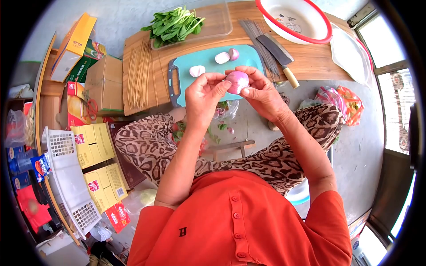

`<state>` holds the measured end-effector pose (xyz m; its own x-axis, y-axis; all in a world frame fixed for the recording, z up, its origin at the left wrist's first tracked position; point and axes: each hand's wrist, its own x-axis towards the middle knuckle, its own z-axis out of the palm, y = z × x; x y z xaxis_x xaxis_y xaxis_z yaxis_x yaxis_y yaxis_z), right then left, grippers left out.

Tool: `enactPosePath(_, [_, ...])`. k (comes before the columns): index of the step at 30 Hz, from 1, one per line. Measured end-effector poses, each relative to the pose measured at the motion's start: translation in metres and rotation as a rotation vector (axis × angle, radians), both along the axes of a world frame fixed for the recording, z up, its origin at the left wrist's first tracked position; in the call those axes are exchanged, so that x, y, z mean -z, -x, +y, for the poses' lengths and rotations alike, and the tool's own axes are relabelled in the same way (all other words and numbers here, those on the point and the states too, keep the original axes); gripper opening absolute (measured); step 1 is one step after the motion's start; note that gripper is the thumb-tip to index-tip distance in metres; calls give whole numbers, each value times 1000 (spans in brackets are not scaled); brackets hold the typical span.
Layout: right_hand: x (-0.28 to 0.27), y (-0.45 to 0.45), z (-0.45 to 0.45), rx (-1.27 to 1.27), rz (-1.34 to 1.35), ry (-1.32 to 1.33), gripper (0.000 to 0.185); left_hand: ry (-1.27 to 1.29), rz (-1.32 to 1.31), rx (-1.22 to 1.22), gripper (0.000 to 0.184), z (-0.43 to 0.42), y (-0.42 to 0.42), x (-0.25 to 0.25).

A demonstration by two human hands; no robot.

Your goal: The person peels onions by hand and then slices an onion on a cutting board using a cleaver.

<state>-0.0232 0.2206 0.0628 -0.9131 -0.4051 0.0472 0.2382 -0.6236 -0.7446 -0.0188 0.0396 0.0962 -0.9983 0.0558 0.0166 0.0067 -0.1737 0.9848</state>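
Observation:
Between my two hands, just in front of the blue cutting board, is a purple-and-white onion. The fingers of my left hand pinch its left side. My right hand grips it from the right, thumb at its lower edge. On the board lie a cut white onion piece, another cut onion half and a small purple onion piece. A cleaver with a wooden handle rests to the right of the board, over thin metal skewers.
Leafy greens lie in a clear plastic tray at the back. A red-rimmed basin stands at the back right. Bamboo skewers lie left of the board. Plastic bags and a small wooden stool are on the floor.

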Motion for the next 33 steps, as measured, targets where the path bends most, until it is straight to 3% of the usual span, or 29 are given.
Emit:
enactPosePath(4, [4,1,4,-86,-107,116,53,-64,-57,40,17,-8,4,0])
enactPosePath(6, [4,1,3,-103,-122,139,52,27,-13,45,19,-6,3,-8])
enactPosePath(10, [-3,-1,4,-92,-3,-42,53,126,-1,60,15,-8,9,-9])
enactPosePath(12, [-3,-1,4,-105,17,-90,54,97,-150,91,15,-16,14,-5])
enactPosePath(19, [11,2,4,-157,-135,234,53,-42,62,57,9,-1,1,-6])
enactPosePath(24, [15,-1,2,-194,-186,329,55,327,332,-49,12,-1,-2,-4])
enactPosePath(31, [22,-2,0,-223,-240,363,51,370,408,-76,13,-1,-8,5])
enactPosePath(33, [23,-2,2,-216,-285,239,45,451,334,-98,9,-5,-4,20])
